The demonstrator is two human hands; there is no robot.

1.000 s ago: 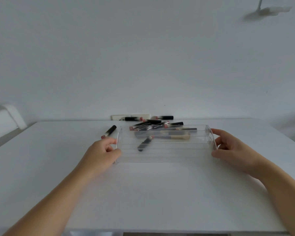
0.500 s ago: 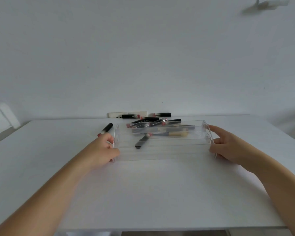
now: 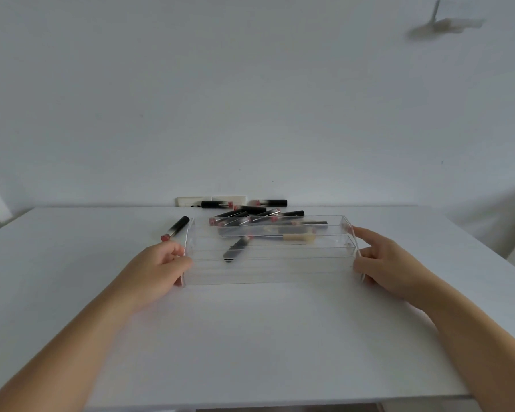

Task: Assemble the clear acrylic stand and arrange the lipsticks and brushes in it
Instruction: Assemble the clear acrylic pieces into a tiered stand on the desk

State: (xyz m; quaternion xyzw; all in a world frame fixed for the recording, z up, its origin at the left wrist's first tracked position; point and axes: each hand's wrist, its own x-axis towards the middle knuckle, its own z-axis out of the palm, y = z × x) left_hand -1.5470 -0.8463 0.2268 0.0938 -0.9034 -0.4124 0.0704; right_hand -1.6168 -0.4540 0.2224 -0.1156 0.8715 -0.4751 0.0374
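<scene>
I have both hands on the clear stand [image 3: 268, 257], which sits on the white table [image 3: 250, 337] a little beyond its middle, just as it did half a second ago. My left hand [image 3: 158, 269] grips the stand's left end panel, fingers curled round its edge; my right hand [image 3: 381, 263] rests against the right end with straighter fingers, the forefinger reaching along the far corner, and it pinches nothing that I can see. Neither hand has shifted much since the earlier frames; the stand looks slightly nearer to me and squarer. Behind the stand, and seen partly through it, lies the heap of lipsticks [image 3: 250, 217], black tubes with pink ends, near the far edge. One lipstick [image 3: 175, 228] lies alone just left of the stand's far left corner. A brush [image 3: 298, 237] with a pale handle and another dark tube [image 3: 237, 248] show through the acrylic; I cannot tell whether they lie inside it or behind.
</scene>
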